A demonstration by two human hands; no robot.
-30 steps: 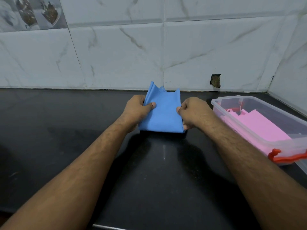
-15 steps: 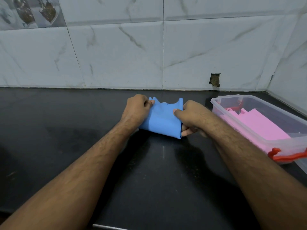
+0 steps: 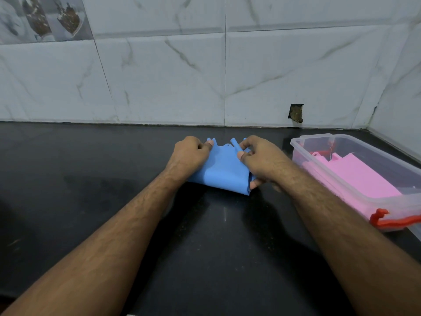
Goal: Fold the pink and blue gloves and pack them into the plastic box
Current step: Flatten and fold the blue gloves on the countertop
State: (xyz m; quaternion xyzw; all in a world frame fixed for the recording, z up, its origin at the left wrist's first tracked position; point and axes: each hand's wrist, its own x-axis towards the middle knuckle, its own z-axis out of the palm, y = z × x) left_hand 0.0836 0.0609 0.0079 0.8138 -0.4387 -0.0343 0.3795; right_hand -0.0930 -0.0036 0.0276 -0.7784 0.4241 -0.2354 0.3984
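A blue glove (image 3: 222, 171) lies folded over on the black counter (image 3: 91, 179) at the middle of the view. My left hand (image 3: 188, 157) pinches its left edge near the fingertips. My right hand (image 3: 259, 159) grips its right edge, with fingers tucked under the fold. Several blue glove fingers poke up between my hands. To the right stands a clear plastic box (image 3: 303, 142), open on top, holding a folded pink glove (image 3: 362, 176).
A red latch (image 3: 385, 218) hangs on the box's near end. Marble-patterned tiles (image 3: 205, 76) form the back and right walls, with a small hole (image 3: 296, 113) near the counter line. The counter's front edge runs along the bottom of the view.
The blue glove's far end, which stood up a second ago, has been folded down toward me. Both hands shifted slightly nearer and kept their grip.
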